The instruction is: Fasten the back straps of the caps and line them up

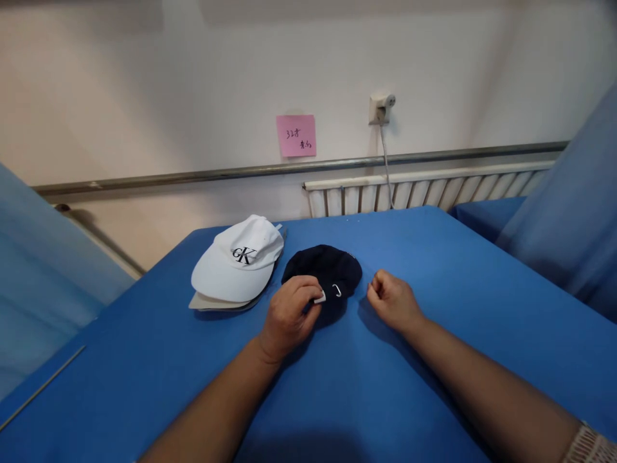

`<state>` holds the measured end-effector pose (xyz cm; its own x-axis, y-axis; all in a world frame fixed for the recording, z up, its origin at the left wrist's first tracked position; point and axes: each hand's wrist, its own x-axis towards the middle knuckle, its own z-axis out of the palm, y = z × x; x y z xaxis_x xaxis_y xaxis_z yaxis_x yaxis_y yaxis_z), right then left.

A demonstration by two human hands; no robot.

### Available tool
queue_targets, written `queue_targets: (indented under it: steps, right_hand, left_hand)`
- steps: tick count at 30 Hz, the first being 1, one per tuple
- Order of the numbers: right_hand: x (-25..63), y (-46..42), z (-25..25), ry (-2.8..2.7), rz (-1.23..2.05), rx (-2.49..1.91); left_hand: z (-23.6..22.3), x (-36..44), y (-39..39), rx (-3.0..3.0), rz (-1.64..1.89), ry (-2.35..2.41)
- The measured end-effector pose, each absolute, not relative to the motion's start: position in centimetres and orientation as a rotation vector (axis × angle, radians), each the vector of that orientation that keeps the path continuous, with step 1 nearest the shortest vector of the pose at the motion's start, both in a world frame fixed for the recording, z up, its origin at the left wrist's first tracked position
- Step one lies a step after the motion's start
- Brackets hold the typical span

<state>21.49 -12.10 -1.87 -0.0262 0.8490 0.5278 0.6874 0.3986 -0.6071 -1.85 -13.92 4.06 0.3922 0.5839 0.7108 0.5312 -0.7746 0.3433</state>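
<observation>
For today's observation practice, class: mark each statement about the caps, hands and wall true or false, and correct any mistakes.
1. The white cap lies left of the dark cap. True.
2. The right hand is touching the dark cap. False: it is curled and apart from it; the left hand is at the cap's near edge.
3. The pink note is above the metal rail. True.
4. Nothing is plugged into the wall socket. False: a corded plug is in it.
</observation>
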Motion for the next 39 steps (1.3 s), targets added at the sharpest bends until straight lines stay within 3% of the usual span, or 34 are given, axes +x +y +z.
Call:
queue_targets:
  steps: [7,11,16,21,26,35,39]
  right_hand:
    - [20.9,-13.6,-0.7,-1.945,0.534,-1.045]
    - [19.9,-13.8,-0.7,-2.054,0.512,-0.948]
    - [20.0,-12.9,-1.7,-1.963,0.362,-1.184]
    - [21.5,-11.9,-2.1,-1.913,0.337,-1.286]
    - [23.2,-11.2,-2.3,-2.045,0.401,-1.385]
    - [24.4,-11.3,-1.8,-2.019,0.398,-1.29]
    - [23.4,-12.3,-1.2,-1.943,0.466,-1.041]
  left_hand:
    - [3.2,-1.6,-13.7,2.599,1.345,0.948]
    - [2.8,-1.1,-14.1,2.585,1.278,0.926]
    - [3.0,-0.8,-14.6,2.712,1.146,0.915]
    - [4.1,-0.2,-15.2,2.71,0.77,0.799]
    - [3.9,-0.4,-14.5,2.479,0.635,1.032]
    - [1.9,-0.9,-12.8,2.471,0.46,1.148]
    - [1.3,-1.0,-12.6,2.508,0.393,1.228]
